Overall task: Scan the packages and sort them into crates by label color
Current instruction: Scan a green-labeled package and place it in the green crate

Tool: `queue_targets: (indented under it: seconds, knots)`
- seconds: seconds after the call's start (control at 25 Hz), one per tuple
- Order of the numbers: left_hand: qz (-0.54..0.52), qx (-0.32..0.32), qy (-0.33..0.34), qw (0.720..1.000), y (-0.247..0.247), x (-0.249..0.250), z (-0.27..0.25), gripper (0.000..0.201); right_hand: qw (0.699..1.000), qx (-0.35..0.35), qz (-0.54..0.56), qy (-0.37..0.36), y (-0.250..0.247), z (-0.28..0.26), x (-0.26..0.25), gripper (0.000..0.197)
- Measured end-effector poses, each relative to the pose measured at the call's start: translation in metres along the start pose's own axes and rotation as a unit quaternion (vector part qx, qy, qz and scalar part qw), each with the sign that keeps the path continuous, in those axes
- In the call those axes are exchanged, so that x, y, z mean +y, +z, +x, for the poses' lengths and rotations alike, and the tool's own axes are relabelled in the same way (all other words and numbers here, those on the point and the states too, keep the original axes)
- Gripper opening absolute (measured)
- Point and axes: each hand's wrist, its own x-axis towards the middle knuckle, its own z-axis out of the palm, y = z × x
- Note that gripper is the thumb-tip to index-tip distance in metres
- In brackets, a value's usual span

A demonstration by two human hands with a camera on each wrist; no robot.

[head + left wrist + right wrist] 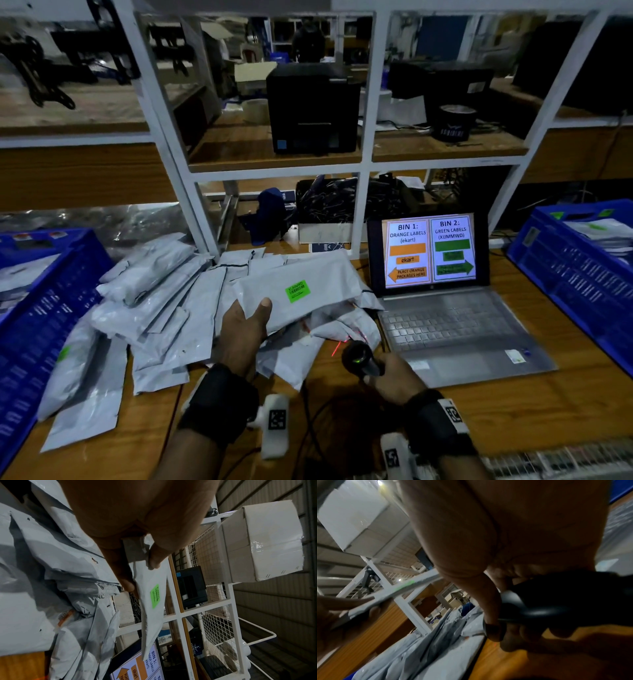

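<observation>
- Head view: the left hand holds a flat grey plastic mailer package lifted above the heap, its bright green rectangular label facing up — thumb on top near the label, fingers underneath, so the grip pinches the package's near edge.
- Left wrist view shows the same pinch: the thumb presses the package's top face while the fingers lie beneath it.
- The right hand is curled round a black handheld barcode scanner, a green light glowing on its head; a red scan line falls on the wooden tabletop and the mailers just below the held package.
- A heap of grey plastic mailers lies across the tabletop's left and middle.
- 1 blue plastic crate stands at the left edge, another blue plastic crate at the right — both hold mailers.
- An open silver laptop sits between the heap and the right crate; its screen reads BIN 1 orange labels, BIN 2 green labels.
</observation>
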Motion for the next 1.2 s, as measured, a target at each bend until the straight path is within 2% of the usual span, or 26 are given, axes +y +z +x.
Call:
queue_targets:
  seconds: [0.2,0.28,0.36,0.44,0.6,0.88,1.04,1.2]
  knots:
    - [0.005,0.0,0.029,1.0,0.011,-0.001,-0.027,0.055,0.996,-0.047,-0.044,-0.061,0.01,0.012,0.005,0.025]
    - [-0.001,0.002,0.031,1.0,0.016,-0.001,-0.043,0.05,0.997,-0.045,-0.026,-0.065,0.008,0.009,0.006,0.017]
    - [-0.01,0.016,0.026,0.999,0.019,0.001,-0.06,0.036,0.998,-0.033,-0.012,-0.058,0.002,0.002,0.009,0.023]
    - [0.001,0.022,0.023,0.999,0.021,0.004,-0.073,0.029,0.998,0.015,0.007,-0.052,-0.008,-0.009,0.011,0.037]
    - [0.014,0.007,0.023,1.0,0.021,0.009,-0.084,0.029,0.986,0.135,0.071,-0.063,-0.038,-0.05,0.005,0.023]
    - [0.019,-0.061,0.023,0.998,0.04,0.011,-0.09,0.031,0.96,0.219,0.134,-0.11,-0.078,-0.136,0.001,0.019]
    - [0.026,-0.103,0.038,0.994,0.08,0.01,-0.108,0.029,0.95,0.251,0.149,-0.111,-0.094,-0.177,0.02,0.022]
    - [0.043,-0.164,0.034,0.985,0.137,0.006,-0.126,0.024,0.933,0.297,0.172,-0.107,-0.118,-0.209,0.046,0.045]
